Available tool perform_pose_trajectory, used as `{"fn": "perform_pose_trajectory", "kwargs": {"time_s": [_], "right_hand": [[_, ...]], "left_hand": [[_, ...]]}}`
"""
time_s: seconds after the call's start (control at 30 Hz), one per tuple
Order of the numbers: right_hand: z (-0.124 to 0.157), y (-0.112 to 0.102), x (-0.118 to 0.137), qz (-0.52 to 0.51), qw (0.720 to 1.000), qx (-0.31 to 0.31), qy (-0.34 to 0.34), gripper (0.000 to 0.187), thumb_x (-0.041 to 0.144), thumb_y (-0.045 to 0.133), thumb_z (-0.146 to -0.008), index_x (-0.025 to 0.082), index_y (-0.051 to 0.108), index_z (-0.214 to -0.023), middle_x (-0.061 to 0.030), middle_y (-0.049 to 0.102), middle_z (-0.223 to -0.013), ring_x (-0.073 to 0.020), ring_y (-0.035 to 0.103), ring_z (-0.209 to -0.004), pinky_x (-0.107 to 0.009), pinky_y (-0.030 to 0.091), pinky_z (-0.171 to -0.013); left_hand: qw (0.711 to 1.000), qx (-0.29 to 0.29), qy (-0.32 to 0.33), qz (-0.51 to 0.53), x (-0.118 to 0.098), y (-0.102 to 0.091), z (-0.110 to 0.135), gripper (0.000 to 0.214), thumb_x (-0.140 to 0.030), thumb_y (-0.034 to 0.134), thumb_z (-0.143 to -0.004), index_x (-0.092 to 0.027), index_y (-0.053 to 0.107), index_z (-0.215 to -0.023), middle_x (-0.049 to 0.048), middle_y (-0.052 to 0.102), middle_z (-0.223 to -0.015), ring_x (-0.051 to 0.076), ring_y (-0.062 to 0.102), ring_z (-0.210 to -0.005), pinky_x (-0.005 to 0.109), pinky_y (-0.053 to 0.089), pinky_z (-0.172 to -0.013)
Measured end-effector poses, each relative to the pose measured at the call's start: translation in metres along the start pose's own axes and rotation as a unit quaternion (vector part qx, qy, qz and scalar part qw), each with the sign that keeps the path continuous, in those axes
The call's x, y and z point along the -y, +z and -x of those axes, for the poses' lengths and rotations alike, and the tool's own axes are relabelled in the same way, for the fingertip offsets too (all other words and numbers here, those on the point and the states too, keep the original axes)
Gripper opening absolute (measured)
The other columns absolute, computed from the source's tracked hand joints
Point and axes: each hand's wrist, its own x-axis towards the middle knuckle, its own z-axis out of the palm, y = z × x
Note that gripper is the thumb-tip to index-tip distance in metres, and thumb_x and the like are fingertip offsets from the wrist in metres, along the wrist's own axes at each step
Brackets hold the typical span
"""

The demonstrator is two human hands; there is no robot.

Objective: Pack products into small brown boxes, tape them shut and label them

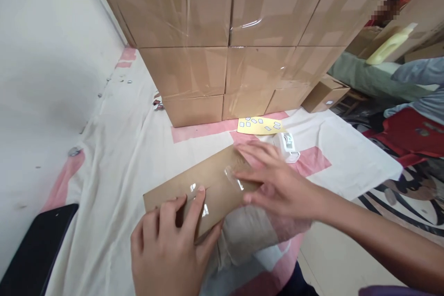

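A small brown cardboard box (pixel 211 180) lies at an angle on the cloth in front of me, with shiny strips of clear tape (pixel 239 184) on its upper face. My left hand (pixel 173 236) grips its near left part, fingers on the top and thumb along the near edge. Over the right end of the box, my right hand (pixel 270 178) is spread out and partly blurred by motion, fingertips at or just above the surface near one tape strip. Just beyond that hand stands a white tape dispenser (pixel 288 148), and behind it lies a yellow sheet with small labels (pixel 260 126).
Large taped cartons (pixel 194 71) form a wall at the back. A smaller carton (pixel 324 95) stands to their right. A black phone-like slab (pixel 38 249) lies at left beside the white wall (pixel 41 78). A yellow bottle (pixel 391 45) and another person's sleeve (pixel 421 97) show at right.
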Motion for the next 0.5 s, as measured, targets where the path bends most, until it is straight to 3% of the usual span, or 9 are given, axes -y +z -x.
{"fn": "perform_pose_trajectory", "kwargs": {"time_s": [0.1, 0.17, 0.27, 0.37, 0.5], "right_hand": [[-0.01, -0.008, -0.073, 0.019, 0.99, -0.079, 0.114, 0.029, 0.033, 0.059, -0.095, 0.028, 0.075, -0.119, -0.0072, 0.071, -0.129, -0.0307, 0.062, -0.12, -0.054, 0.044, -0.107], [-0.019, -0.013, -0.133, 0.026, 0.973, -0.069, 0.219, 0.026, 0.027, 0.057, -0.093, 0.023, 0.078, -0.108, -0.0077, 0.077, -0.112, -0.0271, 0.07, -0.104, -0.042, 0.053, -0.094], [-0.031, -0.019, -0.212, 0.083, 0.941, -0.025, 0.327, 0.025, 0.019, 0.057, -0.088, 0.018, 0.079, -0.099, -0.0089, 0.078, -0.103, -0.0249, 0.07, -0.091, -0.035, 0.053, -0.083], [-0.037, -0.019, -0.257, 0.081, 0.945, 0.081, 0.306, 0.027, 0.019, 0.06, -0.086, 0.017, 0.079, -0.105, -0.0097, 0.075, -0.104, -0.0233, 0.068, -0.091, -0.031, 0.05, -0.083], [-0.041, -0.013, -0.272, 0.088, 0.942, 0.202, 0.255, 0.04, 0.014, 0.067, -0.074, 0.02, 0.075, -0.113, -0.0093, 0.069, -0.106, -0.0223, 0.065, -0.092, -0.029, 0.047, -0.078]], "left_hand": [[1.0, -0.003, 0.003, -0.01, 0.001, 0.002, 0.001, 0.05, -0.046, 0.067, -0.086, -0.027, 0.061, -0.132, 0.0091, 0.063, -0.101, 0.029, 0.051, -0.092, 0.042, 0.036, -0.081], [1.0, -0.004, 0.008, -0.018, 0.002, 0.003, 0.002, 0.052, -0.047, 0.067, -0.086, -0.027, 0.059, -0.133, 0.0089, 0.063, -0.101, 0.029, 0.052, -0.092, 0.042, 0.037, -0.08], [1.0, 0.0, 0.008, -0.029, 0.003, 0.005, 0.003, 0.056, -0.047, 0.066, -0.086, -0.03, 0.055, -0.138, 0.0086, 0.063, -0.102, 0.029, 0.053, -0.092, 0.041, 0.037, -0.079], [1.0, -0.002, -0.004, -0.031, 0.003, 0.008, 0.004, 0.061, -0.048, 0.063, -0.087, -0.031, 0.049, -0.144, 0.0096, 0.064, -0.103, 0.03, 0.054, -0.092, 0.042, 0.037, -0.078], [0.999, -0.005, -0.021, -0.024, 0.003, 0.013, 0.006, 0.071, -0.05, 0.062, -0.086, -0.036, 0.039, -0.152, 0.0093, 0.065, -0.103, 0.03, 0.054, -0.09, 0.041, 0.036, -0.075]]}}
